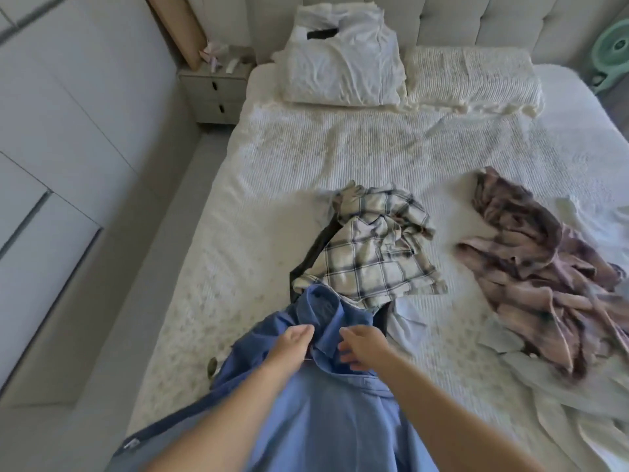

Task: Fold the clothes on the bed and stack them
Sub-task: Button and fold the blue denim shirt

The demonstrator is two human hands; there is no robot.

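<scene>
Left of the headboard (476, 22) stands a grey nightstand (212, 93) (two drawers); two pillows (469, 80) lie just below it, a green fan (612, 52) at its right.

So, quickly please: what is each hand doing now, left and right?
Left hand: grips the blue shirt near its collar.
Right hand: fingers curled at the collar; a grip cannot be told.
</scene>
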